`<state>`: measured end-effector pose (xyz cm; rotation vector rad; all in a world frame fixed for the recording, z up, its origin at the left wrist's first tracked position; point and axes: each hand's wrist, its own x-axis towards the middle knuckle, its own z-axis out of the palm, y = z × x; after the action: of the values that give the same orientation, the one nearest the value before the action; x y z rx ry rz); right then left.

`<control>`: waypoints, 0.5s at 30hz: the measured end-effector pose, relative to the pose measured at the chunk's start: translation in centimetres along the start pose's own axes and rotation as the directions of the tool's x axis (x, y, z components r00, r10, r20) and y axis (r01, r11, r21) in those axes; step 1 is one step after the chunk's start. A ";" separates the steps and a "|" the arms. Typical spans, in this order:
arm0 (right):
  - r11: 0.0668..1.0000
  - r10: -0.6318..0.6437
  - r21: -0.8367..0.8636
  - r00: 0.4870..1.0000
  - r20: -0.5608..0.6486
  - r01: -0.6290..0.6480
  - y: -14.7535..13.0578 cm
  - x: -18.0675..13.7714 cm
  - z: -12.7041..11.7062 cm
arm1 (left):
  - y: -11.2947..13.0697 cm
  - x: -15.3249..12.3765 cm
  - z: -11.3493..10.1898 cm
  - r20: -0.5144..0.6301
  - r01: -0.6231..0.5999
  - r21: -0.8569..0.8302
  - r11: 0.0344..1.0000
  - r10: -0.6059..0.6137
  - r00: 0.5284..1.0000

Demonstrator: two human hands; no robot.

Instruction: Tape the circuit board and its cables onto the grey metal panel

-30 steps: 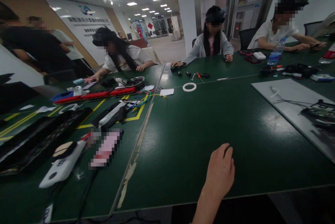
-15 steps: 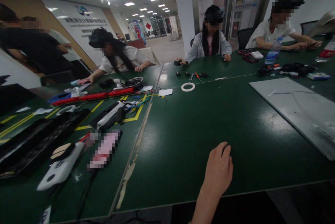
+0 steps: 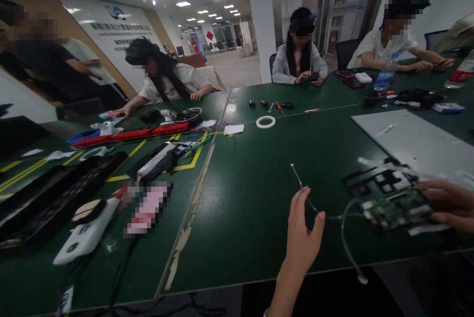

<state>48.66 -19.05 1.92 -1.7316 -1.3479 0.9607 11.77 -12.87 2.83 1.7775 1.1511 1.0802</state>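
— Hands first: where was the left hand (image 3: pixel 305 230)?
— Low in the frame, right of centre, raised over the green worktop (image 3: pixel 259 183) with its back to the camera. Its grip was spread, with the thumb (image 3: pixel 320 218) and fingers (image 3: pixel 296 201) standing apart.
— And the wire (image 3: pixel 299 178)?
— It was thin and pale. It ran from a small tip above the hand, down through the gap between thumb and fingers, then right to the board (image 3: pixel 396 208). I could not tell whether it touched the skin.
— Who held the board?
— The right hand (image 3: pixel 448 203), at the right edge of the frame. Its grip was pinching the board's right end, fingers above and below. The green board was held roughly level, just over the worktop.
— Did anything else hang off it?
— A grey cable (image 3: pixel 346 238) looped from the board's left end down past the worktop's near edge and ended in a white plug.
— What was behind the board?
— A black frame (image 3: pixel 370 181), blurred, lay just beyond it at the near corner of a grey mat (image 3: pixel 418 141).
— And farther off?
— A white tape ring (image 3: pixel 265 121) lay above centre, well apart from both hands. A bottle (image 3: pixel 385 77) stood at upper right, near a seated person (image 3: pixel 392 45). At left lay a red strip (image 3: pixel 133 134) and, lower down, a white device (image 3: pixel 87 235).
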 end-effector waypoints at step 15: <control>0.973 -0.192 0.218 0.789 0.583 0.075 -9.3 1.2 10.4 | 0.2 0.2 -2.7 0.128 0.288 -0.532 0.796 -0.261 0.957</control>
<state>35.58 -15.09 5.25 -1.2012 -1.6794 1.5863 9.39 -12.40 4.01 1.1398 0.9122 1.0487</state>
